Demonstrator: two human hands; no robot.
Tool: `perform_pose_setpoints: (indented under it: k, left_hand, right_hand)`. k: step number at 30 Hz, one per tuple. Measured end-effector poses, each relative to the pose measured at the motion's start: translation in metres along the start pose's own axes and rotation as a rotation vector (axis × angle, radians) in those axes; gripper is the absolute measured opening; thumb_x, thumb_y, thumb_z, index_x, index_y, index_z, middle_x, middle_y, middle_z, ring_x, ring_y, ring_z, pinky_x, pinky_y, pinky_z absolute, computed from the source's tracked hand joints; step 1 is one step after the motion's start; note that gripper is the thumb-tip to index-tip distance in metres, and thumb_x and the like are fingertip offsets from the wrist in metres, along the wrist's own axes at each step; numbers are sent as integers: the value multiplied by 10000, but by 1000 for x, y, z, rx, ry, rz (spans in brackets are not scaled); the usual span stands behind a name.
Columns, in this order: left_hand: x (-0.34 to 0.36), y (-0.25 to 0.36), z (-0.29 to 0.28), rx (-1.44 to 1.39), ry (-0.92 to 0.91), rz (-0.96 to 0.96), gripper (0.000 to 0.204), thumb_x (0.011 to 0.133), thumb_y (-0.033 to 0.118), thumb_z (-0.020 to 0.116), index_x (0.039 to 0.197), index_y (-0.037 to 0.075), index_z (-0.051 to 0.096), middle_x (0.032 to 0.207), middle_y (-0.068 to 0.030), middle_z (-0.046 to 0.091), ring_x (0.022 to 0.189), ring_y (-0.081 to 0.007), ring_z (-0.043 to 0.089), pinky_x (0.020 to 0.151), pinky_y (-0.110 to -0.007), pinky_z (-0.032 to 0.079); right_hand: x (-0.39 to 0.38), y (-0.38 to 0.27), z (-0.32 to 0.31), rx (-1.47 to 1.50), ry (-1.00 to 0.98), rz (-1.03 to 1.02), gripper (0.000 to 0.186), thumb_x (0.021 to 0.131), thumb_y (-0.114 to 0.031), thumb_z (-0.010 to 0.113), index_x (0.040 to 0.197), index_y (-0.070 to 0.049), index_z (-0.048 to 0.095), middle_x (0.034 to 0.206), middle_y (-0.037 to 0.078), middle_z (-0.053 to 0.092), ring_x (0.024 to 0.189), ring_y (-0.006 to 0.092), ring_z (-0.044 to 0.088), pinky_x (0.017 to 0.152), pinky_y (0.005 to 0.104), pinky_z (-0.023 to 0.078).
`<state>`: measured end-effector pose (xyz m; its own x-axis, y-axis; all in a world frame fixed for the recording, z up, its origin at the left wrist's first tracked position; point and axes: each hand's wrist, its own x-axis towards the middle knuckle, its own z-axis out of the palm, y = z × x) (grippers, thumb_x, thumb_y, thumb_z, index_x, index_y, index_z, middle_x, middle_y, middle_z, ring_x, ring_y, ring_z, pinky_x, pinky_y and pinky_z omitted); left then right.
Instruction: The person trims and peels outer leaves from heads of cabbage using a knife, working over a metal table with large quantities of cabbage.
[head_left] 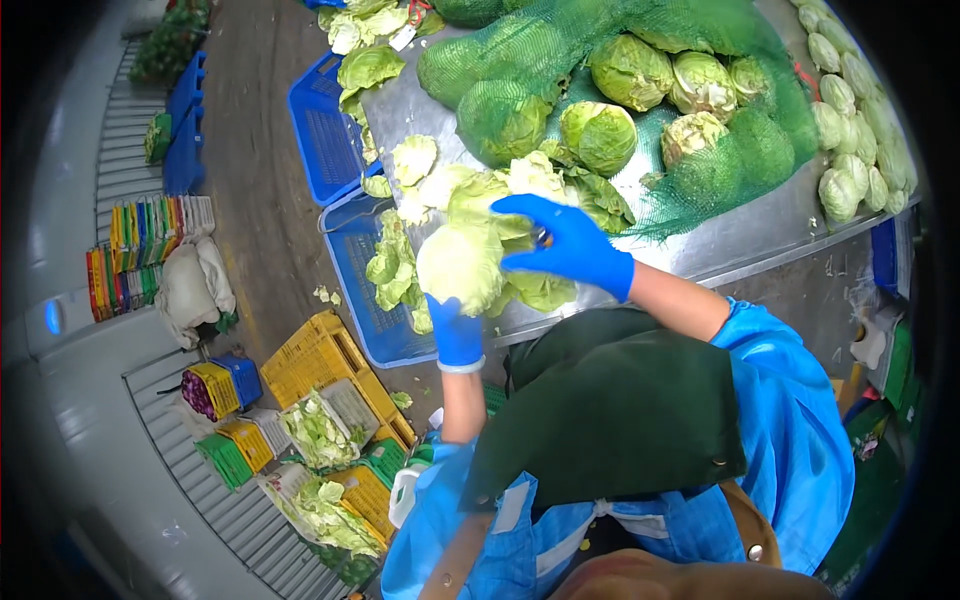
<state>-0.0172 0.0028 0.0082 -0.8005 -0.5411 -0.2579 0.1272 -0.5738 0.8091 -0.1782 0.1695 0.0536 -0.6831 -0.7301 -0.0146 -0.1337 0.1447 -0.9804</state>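
Note:
My left hand (457,332), in a blue glove, holds a pale green cabbage (460,265) from below, near the table's front edge. Just right of that cabbage is my right hand (572,243), also gloved in blue, its index finger stretched over the leaves. A small dark, shiny thing (544,238) shows between its thumb and fingers; its kind is hidden. Loose cabbage leaves (540,290) lie on the metal table (720,250) behind and beneath the hands. Beyond them, whole cabbages (598,137) lie in and around a green mesh sack (660,200).
Two blue crates (372,335) stand along the table's left side, the nearer one holding leaves. Several trimmed cabbages (838,192) line the far right. Yellow crates (318,365), leaf-filled baskets (322,430) and stacked coloured crates (140,245) stand on the floor at left.

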Motion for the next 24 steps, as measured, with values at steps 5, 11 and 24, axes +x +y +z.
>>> perform_pose_setpoints:
  k: [5,11,24]
  left_hand:
    - [7,-7,-2,-80,-33,-131,731,855,278,641,1462,9,337,1418,-172,472,1292,-343,484,1064,-469,424]
    - [4,-15,-3,-274,140,-295,698,928,477,508,1456,43,366,1443,-162,459,1302,-345,471,1068,-498,413]
    - [6,-1,110,1830,-441,840,731,774,217,803,1388,40,448,1280,-114,621,1172,-220,595,1035,-401,408]
  right_hand:
    - [11,3,17,-300,-140,-485,457,794,-303,783,1185,-144,608,1144,53,610,820,225,665,706,340,535]
    - [7,35,-15,183,-315,-332,268,789,-214,800,962,-61,663,890,64,656,774,187,653,716,315,518]
    - [-15,32,-58,310,-140,211,849,754,-239,832,1490,-170,415,841,30,635,631,61,511,566,252,444]
